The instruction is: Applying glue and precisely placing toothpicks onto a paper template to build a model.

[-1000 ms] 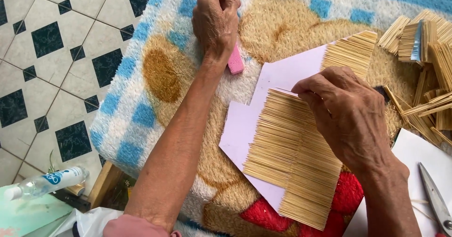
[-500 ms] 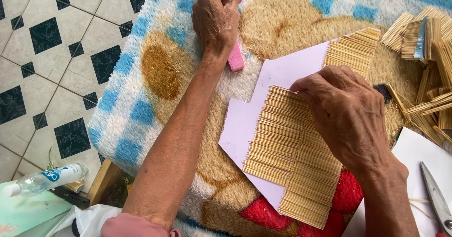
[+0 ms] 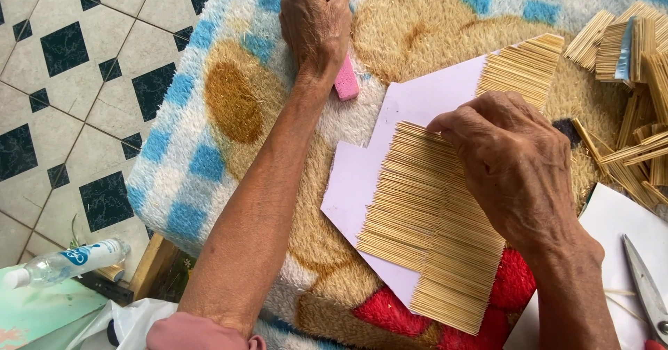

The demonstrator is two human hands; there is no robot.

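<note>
The right hand [image 3: 515, 176] lies palm down on a sheet of pale card [image 3: 410, 113] that rests on a fluffy blanket [image 3: 209, 113], its fingers together and pressing the far edge of a row of thin wooden sticks [image 3: 431, 225] laid side by side across the card. The left hand [image 3: 316, 19] reaches to the far side of the blanket and is closed around a small pink block [image 3: 346, 80], whose near end sticks out below the palm. The step in hand looks like covering the card with sticks, row by row: one band sits at the far right corner and wider bands fill the middle and near part, while the left strip of the card is bare. The next move would call for keeping the sticks flat and even at their ends. More stick bundles [image 3: 626, 44] lie to the far right, scissors [image 3: 647, 287] on white paper near right, and a plastic bottle [image 3: 66, 261] on the tiled floor [image 3: 76, 78] at near left.
</note>
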